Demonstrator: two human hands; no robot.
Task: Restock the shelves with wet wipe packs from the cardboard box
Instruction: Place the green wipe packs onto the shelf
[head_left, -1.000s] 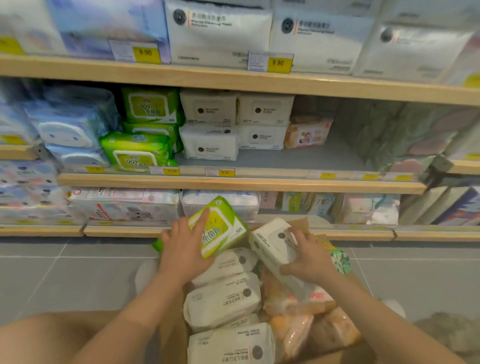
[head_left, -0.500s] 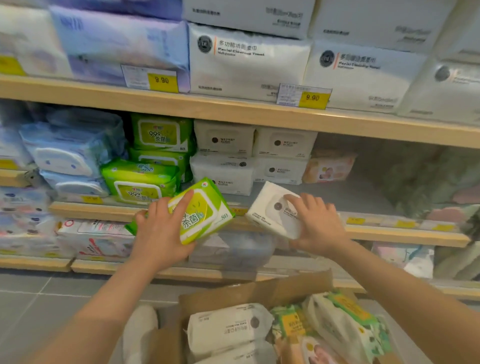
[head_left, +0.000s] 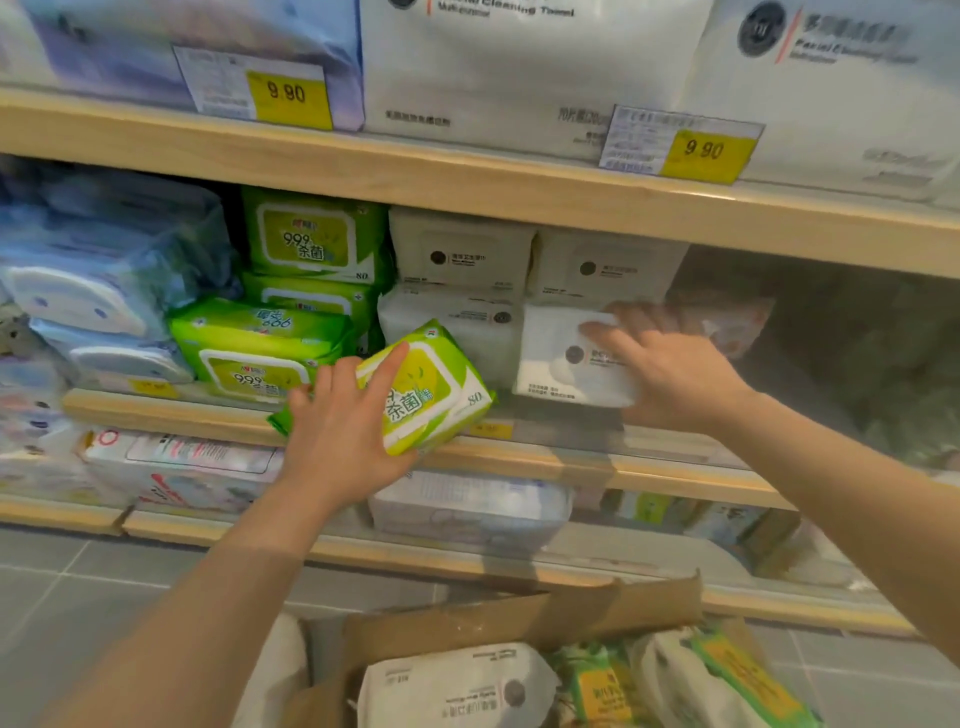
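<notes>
My left hand (head_left: 340, 431) grips a green wet wipe pack (head_left: 434, 389), tilted, at the front lip of the middle shelf (head_left: 571, 462), just right of the stacked green packs (head_left: 254, 345). My right hand (head_left: 670, 366) holds a white wet wipe pack (head_left: 558, 358) against the shelf, in front of the stacked white packs (head_left: 462, 254). The cardboard box (head_left: 519, 618) sits low in view with white packs (head_left: 457, 686) and green-and-yellow packs (head_left: 727, 680) inside.
Blue wipe packs (head_left: 98, 280) fill the middle shelf's left end. Big white towel packs (head_left: 519, 67) and yellow 9.90 price tags (head_left: 701, 150) line the top shelf. More packs (head_left: 467, 506) lie on the lower shelf. Grey tiled floor (head_left: 78, 597) lies at the left.
Both hands have carried their packs from over the box up and forward to the middle shelf. The white pack has reached the shelf beside the white stack; the view has moved closer.
</notes>
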